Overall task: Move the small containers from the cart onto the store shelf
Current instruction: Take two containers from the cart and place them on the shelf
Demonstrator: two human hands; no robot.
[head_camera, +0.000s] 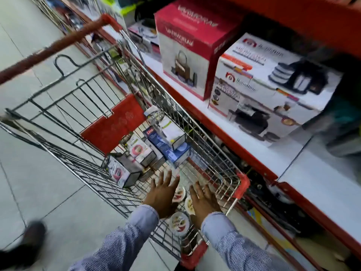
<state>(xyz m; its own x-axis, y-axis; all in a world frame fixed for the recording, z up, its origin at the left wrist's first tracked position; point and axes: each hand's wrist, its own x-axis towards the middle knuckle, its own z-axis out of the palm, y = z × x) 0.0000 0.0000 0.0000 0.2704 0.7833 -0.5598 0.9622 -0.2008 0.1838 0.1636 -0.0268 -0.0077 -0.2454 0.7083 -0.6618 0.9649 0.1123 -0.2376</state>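
Note:
A wire shopping cart (pixel 218 165) with red corners stands beside the store shelf (pixel 259 145). At its near end lie several small round containers (pixel 178 222) with printed lids. My left hand (pixel 163 194) and my right hand (pixel 204 201) reach down into the cart just above them, fingers spread, holding nothing. Part of the containers is hidden under my hands.
Further in the cart lie several small boxes (pixel 136 151) and a blue box (pixel 172 149). On the white shelf board stand a red carton (pixel 193 45) and a white cookware carton (pixel 269 89). A dark shoe (pixel 29 241) is on the tiled floor at left.

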